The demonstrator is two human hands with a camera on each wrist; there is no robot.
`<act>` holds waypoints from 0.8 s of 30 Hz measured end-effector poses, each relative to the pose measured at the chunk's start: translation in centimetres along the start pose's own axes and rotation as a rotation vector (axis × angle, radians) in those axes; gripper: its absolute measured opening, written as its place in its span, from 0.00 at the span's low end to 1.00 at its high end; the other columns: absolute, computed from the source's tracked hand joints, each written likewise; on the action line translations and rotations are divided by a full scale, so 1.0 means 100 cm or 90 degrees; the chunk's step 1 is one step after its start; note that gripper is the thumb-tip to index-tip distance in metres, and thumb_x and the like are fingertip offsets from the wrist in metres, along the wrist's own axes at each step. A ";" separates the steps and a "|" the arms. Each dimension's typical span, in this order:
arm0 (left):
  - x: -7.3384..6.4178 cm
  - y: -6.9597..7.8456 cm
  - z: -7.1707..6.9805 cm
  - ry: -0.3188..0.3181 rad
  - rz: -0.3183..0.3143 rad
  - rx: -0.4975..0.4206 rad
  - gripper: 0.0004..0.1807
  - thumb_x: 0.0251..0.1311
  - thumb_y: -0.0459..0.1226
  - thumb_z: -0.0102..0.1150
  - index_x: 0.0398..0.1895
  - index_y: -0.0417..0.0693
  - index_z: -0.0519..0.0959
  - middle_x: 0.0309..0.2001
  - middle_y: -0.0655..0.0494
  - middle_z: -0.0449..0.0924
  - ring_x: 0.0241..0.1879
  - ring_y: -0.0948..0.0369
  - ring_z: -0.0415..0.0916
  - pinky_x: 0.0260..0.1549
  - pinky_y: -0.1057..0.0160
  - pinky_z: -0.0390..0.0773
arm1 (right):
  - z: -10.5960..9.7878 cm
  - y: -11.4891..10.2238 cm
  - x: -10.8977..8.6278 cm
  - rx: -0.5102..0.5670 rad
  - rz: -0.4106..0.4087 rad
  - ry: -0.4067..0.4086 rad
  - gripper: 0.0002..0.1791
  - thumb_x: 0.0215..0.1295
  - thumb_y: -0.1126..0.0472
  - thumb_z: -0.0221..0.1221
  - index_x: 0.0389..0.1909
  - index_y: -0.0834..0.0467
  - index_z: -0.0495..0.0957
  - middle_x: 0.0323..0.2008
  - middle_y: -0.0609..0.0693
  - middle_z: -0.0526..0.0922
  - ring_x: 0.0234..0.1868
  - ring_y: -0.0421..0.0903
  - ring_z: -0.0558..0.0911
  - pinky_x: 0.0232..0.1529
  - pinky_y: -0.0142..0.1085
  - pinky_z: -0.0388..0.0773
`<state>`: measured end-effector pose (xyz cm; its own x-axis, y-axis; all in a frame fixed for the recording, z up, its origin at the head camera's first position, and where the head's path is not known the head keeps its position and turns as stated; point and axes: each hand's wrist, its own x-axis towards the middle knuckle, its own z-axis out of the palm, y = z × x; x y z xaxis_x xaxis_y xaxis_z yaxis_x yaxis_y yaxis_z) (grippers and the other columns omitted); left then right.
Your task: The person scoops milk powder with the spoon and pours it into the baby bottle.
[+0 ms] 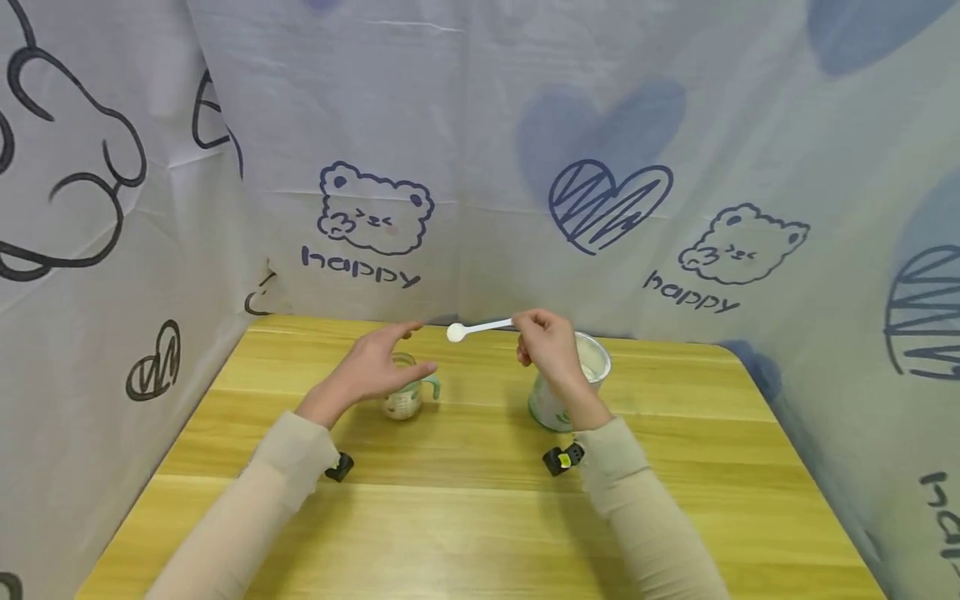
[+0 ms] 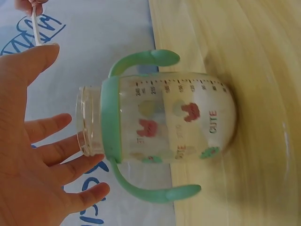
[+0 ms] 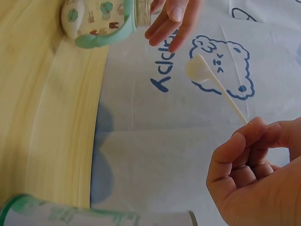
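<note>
My right hand (image 1: pixel 551 346) pinches the handle end of a white scoop (image 1: pixel 480 328), raised between the bottle and the can. White powder shows in the scoop's bowl (image 1: pixel 455 332). Fingers spread, my left hand (image 1: pixel 373 365) hovers by the neck of a clear baby bottle (image 2: pixel 176 117). The uncapped bottle has a green collar, two green handles (image 2: pixel 160 194) and printed measuring marks; whitish contents fill its lower part. Under my right forearm stands an open can (image 1: pixel 551 404) with a green base rim, pale powder visible inside, partly hidden by the wrist.
The bottle and can stand on a wood-grain table (image 1: pixel 450 525). Printed cloth (image 1: pixel 480 150) hangs behind and along both sides of it. Black wrist cameras (image 1: pixel 562 459) sit at both cuffs.
</note>
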<state>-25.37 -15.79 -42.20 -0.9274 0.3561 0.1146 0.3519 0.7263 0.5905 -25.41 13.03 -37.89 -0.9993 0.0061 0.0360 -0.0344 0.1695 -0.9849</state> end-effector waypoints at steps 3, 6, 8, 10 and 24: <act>-0.004 -0.005 -0.001 0.001 -0.002 0.000 0.47 0.65 0.63 0.66 0.80 0.47 0.66 0.74 0.41 0.73 0.70 0.41 0.73 0.68 0.35 0.74 | 0.007 0.001 0.001 0.006 0.002 0.000 0.12 0.76 0.60 0.58 0.42 0.66 0.83 0.14 0.44 0.72 0.17 0.39 0.74 0.24 0.30 0.76; -0.008 -0.009 -0.001 0.004 -0.005 0.003 0.47 0.65 0.62 0.66 0.79 0.47 0.66 0.73 0.41 0.74 0.70 0.40 0.74 0.69 0.36 0.74 | 0.014 0.001 0.001 0.006 0.005 0.001 0.13 0.75 0.60 0.58 0.43 0.68 0.83 0.14 0.43 0.72 0.17 0.39 0.74 0.23 0.30 0.75; -0.010 -0.013 -0.002 0.004 -0.009 0.005 0.47 0.65 0.62 0.66 0.79 0.46 0.67 0.73 0.40 0.74 0.70 0.39 0.73 0.69 0.35 0.73 | 0.019 0.001 0.000 0.010 0.007 -0.002 0.13 0.74 0.60 0.59 0.43 0.69 0.84 0.14 0.43 0.72 0.16 0.39 0.73 0.22 0.30 0.74; -0.013 -0.016 -0.003 0.005 -0.012 0.005 0.46 0.65 0.61 0.66 0.78 0.46 0.68 0.72 0.39 0.74 0.70 0.40 0.73 0.70 0.36 0.72 | 0.023 0.001 0.000 0.011 0.005 -0.005 0.13 0.73 0.61 0.59 0.43 0.69 0.84 0.14 0.43 0.72 0.16 0.39 0.73 0.22 0.30 0.74; -0.027 -0.033 -0.004 -0.007 -0.040 0.000 0.42 0.67 0.59 0.66 0.75 0.42 0.71 0.73 0.39 0.74 0.69 0.39 0.74 0.68 0.37 0.75 | 0.049 0.003 -0.003 -0.003 0.001 -0.060 0.13 0.73 0.60 0.60 0.45 0.67 0.86 0.14 0.45 0.73 0.16 0.41 0.72 0.23 0.33 0.74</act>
<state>-24.07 -19.38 -44.09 -0.9461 0.3166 0.0687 0.2934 0.7474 0.5961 -25.17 8.29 -38.99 -0.9961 -0.0863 0.0179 -0.0328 0.1746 -0.9841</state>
